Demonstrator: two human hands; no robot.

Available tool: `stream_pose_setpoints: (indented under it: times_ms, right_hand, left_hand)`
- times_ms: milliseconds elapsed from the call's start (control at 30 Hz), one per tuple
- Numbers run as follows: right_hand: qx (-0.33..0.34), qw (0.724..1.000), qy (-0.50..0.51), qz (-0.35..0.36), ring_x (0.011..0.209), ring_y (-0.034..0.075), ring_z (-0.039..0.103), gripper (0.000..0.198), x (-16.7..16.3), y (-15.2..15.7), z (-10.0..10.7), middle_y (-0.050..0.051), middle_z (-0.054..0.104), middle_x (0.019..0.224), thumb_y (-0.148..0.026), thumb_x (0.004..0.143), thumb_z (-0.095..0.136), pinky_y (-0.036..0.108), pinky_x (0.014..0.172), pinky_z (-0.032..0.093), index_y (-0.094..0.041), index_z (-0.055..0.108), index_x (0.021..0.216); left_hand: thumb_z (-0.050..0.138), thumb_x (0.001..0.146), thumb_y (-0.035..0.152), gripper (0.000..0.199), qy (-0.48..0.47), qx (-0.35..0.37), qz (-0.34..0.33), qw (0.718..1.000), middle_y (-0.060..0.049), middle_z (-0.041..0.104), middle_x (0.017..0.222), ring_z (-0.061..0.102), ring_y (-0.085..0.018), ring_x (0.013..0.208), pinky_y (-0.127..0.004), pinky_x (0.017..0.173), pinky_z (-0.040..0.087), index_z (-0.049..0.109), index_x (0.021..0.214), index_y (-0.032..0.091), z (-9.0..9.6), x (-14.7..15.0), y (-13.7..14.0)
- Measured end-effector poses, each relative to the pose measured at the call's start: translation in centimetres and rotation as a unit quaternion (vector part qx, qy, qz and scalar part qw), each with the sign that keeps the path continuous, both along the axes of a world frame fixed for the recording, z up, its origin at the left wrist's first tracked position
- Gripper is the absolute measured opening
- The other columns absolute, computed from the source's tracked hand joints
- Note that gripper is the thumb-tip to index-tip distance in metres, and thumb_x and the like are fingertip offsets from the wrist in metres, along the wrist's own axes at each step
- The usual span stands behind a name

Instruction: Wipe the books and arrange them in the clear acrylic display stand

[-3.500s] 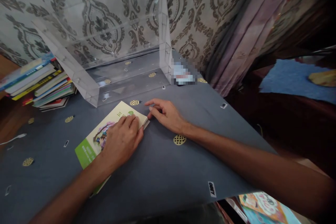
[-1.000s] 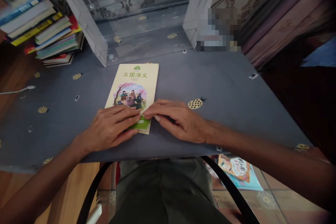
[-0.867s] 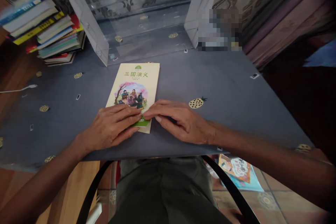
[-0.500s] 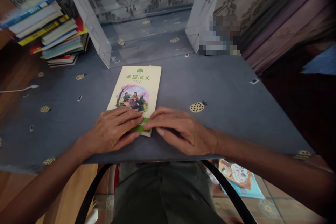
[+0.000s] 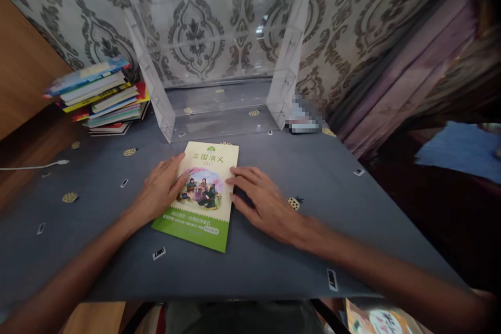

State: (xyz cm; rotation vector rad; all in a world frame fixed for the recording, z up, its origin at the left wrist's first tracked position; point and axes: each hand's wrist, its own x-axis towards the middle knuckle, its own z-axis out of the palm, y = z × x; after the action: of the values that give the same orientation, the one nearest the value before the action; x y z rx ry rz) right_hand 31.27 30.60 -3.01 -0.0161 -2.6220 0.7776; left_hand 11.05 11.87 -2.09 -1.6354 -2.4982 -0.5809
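Observation:
A thin paperback book (image 5: pixel 207 209) with a cream and green cover lies flat on the blue-grey tablecloth, its illustrated front facing up. Along its left edge rests my left hand (image 5: pixel 160 188), fingers stretched out and thumb reaching onto the cover. My right hand (image 5: pixel 256 201) lies on the opposite side, fingers apart, the fingertips touching or almost touching the right edge. Neither hand wraps around the book. Behind the book stands a clear acrylic shelf rack (image 5: pixel 168 128) with stepped side panels.
A leaning stack of books (image 5: pixel 111 99) stands at the back left. A white cable (image 5: pixel 58 163) lies on the left side of the tablecloth (image 5: pixel 274 271). A blurred-out item (image 5: pixel 305 117) sits right of the rack. Patterned wallpaper and a purple curtain (image 5: pixel 422 68) border the table.
The camera has tilted up, showing more wall. Both hands have moved from the book's lower end to its left and right sides, uncovering the green band. The book stays near the rack.

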Motion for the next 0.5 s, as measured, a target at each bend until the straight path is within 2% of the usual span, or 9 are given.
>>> stream_pose_setpoints:
  times_ms: [133, 200, 233, 267, 333, 433, 500]
  right_hand:
    - [0.029, 0.998, -0.033, -0.038, 0.124, 0.034, 0.056, 0.030, -1.3, 0.8, -0.7, 0.020, 0.057, 0.140, -0.026, 0.097, 0.050, 0.061, 0.103, 0.049, -0.015, 0.063, 0.123]
    - [0.025, 0.999, -0.031, -0.036, 0.124, 0.034, 0.056, 0.031, -1.6, 0.9, -0.9, 0.020, 0.057, 0.140, -0.027, 0.098, 0.049, 0.062, 0.103, 0.049, -0.014, 0.062, 0.122]
    - [0.018, 0.999, -0.027, -0.035, 0.125, 0.034, 0.056, 0.031, -1.6, 0.9, -1.0, 0.020, 0.057, 0.140, -0.028, 0.098, 0.049, 0.062, 0.103, 0.049, -0.015, 0.062, 0.123]
    - [0.009, 0.999, -0.021, -0.035, 0.127, 0.034, 0.055, 0.031, -1.6, 0.9, -1.1, 0.019, 0.057, 0.140, -0.028, 0.098, 0.048, 0.062, 0.104, 0.048, -0.015, 0.062, 0.123]
    - [-0.012, 0.999, -0.012, -0.034, 0.131, 0.034, 0.053, 0.033, -1.5, 0.9, -1.4, 0.019, 0.056, 0.142, -0.030, 0.099, 0.047, 0.062, 0.105, 0.047, -0.017, 0.061, 0.126]
    - [-0.047, 0.998, -0.011, -0.035, 0.136, 0.033, 0.050, 0.036, -1.3, 1.0, -1.7, 0.019, 0.053, 0.146, -0.032, 0.099, 0.048, 0.062, 0.108, 0.046, -0.018, 0.058, 0.131]
    - [-0.073, 0.996, -0.016, -0.041, 0.139, 0.033, 0.048, 0.040, -1.1, 1.2, -1.9, 0.019, 0.047, 0.151, -0.034, 0.099, 0.049, 0.060, 0.111, 0.045, -0.019, 0.054, 0.136]
  left_hand:
    - [0.049, 0.099, 0.044, 0.050, -0.103, 0.046, 0.013, 0.994, -0.016, 0.065, 0.131, 0.059, -0.032, 0.123, -0.051, 0.105, 0.047, 0.053, 0.140, 0.015, -0.7, -0.4, 0.3]
    - [0.055, 0.095, 0.044, 0.049, -0.206, 0.094, 0.027, 0.974, -0.015, 0.067, 0.128, 0.062, -0.030, 0.118, -0.048, 0.103, 0.048, 0.056, 0.136, 0.016, -0.6, -0.6, 0.4]
    - [0.059, 0.093, 0.044, 0.049, -0.271, 0.124, 0.038, 0.954, -0.014, 0.068, 0.126, 0.064, -0.029, 0.115, -0.045, 0.100, 0.050, 0.057, 0.133, 0.016, -0.5, -0.7, 0.4]
    - [0.063, 0.090, 0.043, 0.049, -0.339, 0.159, 0.056, 0.926, -0.014, 0.068, 0.125, 0.065, -0.027, 0.112, -0.042, 0.097, 0.052, 0.058, 0.131, 0.016, -0.4, -0.7, 0.6]
    - [0.072, 0.082, 0.037, 0.051, -0.471, 0.226, 0.102, 0.847, -0.012, 0.069, 0.121, 0.069, -0.024, 0.103, -0.035, 0.087, 0.056, 0.059, 0.126, 0.015, -0.2, -0.7, 1.0]
    - [0.075, 0.075, 0.025, 0.045, -0.629, 0.249, 0.139, 0.723, -0.011, 0.074, 0.105, 0.073, -0.021, 0.085, -0.032, 0.077, 0.058, 0.062, 0.117, 0.013, 0.1, -0.2, 1.8]
    - [0.074, 0.075, 0.022, 0.035, -0.680, 0.238, 0.133, 0.680, -0.011, 0.076, 0.097, 0.073, -0.022, 0.080, -0.033, 0.076, 0.059, 0.065, 0.108, 0.012, 0.3, 0.5, 2.4]
